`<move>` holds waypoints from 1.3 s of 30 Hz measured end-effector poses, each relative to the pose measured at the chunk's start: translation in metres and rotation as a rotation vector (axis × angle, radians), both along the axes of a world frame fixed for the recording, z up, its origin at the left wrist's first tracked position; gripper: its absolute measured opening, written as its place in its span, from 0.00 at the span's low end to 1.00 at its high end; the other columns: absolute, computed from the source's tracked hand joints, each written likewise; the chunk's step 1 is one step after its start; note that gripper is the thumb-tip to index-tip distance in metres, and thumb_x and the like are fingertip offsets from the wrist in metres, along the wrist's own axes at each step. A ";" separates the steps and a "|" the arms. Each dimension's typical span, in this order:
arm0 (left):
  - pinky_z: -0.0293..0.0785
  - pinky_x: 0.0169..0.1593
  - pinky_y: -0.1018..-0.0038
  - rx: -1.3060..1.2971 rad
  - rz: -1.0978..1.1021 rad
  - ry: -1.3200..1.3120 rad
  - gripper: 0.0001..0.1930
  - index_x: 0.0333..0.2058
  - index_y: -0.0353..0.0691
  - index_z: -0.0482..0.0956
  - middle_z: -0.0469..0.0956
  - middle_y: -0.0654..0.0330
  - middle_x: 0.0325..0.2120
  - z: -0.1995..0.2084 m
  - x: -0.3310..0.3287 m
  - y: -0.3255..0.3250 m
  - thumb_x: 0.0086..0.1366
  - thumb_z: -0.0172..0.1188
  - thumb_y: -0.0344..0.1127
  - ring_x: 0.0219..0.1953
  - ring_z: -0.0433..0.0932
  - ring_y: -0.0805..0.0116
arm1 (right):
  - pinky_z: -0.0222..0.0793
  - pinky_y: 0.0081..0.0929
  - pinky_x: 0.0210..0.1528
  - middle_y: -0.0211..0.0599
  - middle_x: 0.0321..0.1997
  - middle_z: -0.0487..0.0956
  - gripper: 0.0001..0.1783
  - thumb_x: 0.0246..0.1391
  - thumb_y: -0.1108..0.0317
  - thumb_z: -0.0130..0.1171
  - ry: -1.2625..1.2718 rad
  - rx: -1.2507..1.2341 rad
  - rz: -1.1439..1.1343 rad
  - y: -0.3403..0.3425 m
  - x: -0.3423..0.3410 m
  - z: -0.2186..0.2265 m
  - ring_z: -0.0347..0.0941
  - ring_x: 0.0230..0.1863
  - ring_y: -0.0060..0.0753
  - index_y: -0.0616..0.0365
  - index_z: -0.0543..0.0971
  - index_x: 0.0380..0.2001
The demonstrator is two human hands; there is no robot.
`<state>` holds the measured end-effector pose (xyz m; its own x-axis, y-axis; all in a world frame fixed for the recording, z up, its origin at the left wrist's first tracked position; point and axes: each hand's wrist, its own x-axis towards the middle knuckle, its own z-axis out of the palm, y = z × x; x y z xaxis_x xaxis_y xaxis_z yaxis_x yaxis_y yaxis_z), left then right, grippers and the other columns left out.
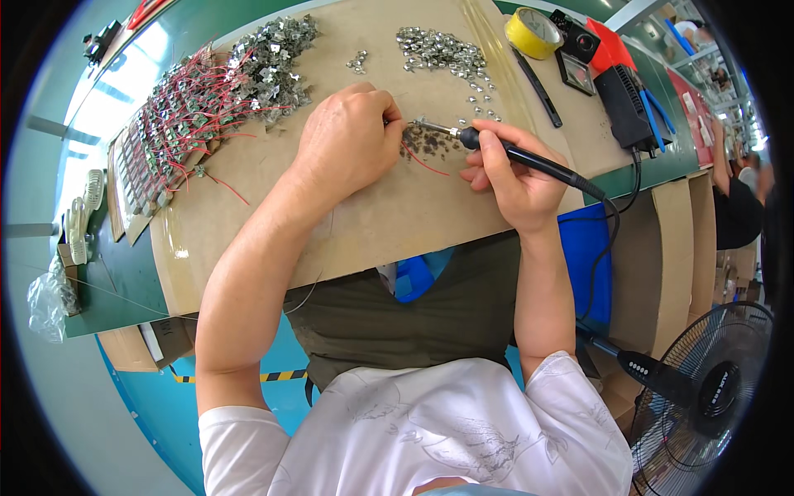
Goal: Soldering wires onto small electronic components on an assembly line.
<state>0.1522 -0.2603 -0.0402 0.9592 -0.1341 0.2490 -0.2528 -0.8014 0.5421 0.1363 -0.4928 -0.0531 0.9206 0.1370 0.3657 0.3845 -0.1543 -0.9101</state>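
My right hand (pixel 525 178) grips a black soldering iron (pixel 529 157) like a pen. Its metal tip points left, almost at the fingertips of my left hand (pixel 347 136). Those fingers are pinched together over the brown work surface (pixel 347 223). A thin red wire (pixel 426 165) runs out from under them toward the right. Whatever small part sits between the left fingertips is mostly hidden. Just below the iron's tip, dark burnt specks (pixel 426 142) mark the surface.
Small metal parts with red wires (pixel 198 107) are heaped at the left. Loose shiny metal pieces (pixel 442 51) lie at the back. Yellow tape (pixel 533 33), a black pen-like tool (pixel 538 87) and a black box (pixel 628 107) with blue-handled pliers (pixel 653 116) stand right. A fan (pixel 703 397) is lower right.
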 end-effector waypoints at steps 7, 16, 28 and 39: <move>0.81 0.47 0.56 0.012 -0.007 -0.015 0.07 0.31 0.37 0.87 0.84 0.50 0.34 -0.001 -0.001 0.000 0.61 0.66 0.34 0.41 0.84 0.47 | 0.84 0.24 0.30 0.38 0.28 0.85 0.12 0.67 0.73 0.63 -0.003 0.000 0.010 0.001 0.000 0.000 0.80 0.23 0.20 0.69 0.85 0.49; 0.81 0.47 0.56 0.029 -0.002 -0.017 0.07 0.31 0.38 0.87 0.84 0.50 0.34 -0.001 -0.001 0.000 0.62 0.65 0.34 0.41 0.84 0.48 | 0.84 0.25 0.30 0.40 0.29 0.85 0.12 0.68 0.74 0.61 0.002 0.032 -0.003 0.000 -0.001 -0.002 0.79 0.22 0.20 0.69 0.85 0.49; 0.81 0.47 0.57 0.037 -0.006 -0.010 0.07 0.31 0.38 0.86 0.83 0.51 0.34 0.001 -0.001 0.000 0.61 0.66 0.35 0.42 0.84 0.48 | 0.75 0.29 0.37 0.35 0.34 0.87 0.14 0.59 0.77 0.70 -0.687 -0.562 -0.240 0.005 0.025 -0.003 0.79 0.29 0.33 0.55 0.87 0.49; 0.81 0.48 0.56 0.027 -0.009 -0.036 0.06 0.32 0.38 0.87 0.84 0.50 0.35 -0.002 -0.001 0.000 0.60 0.67 0.34 0.42 0.84 0.47 | 0.75 0.34 0.39 0.35 0.33 0.85 0.17 0.49 0.79 0.73 -0.573 -0.593 -0.101 0.011 0.020 -0.003 0.76 0.36 0.41 0.53 0.88 0.43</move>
<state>0.1510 -0.2602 -0.0423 0.9485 -0.1495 0.2793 -0.2787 -0.8131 0.5111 0.1563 -0.4819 -0.0561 0.6321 0.3814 0.6746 0.7224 -0.6051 -0.3348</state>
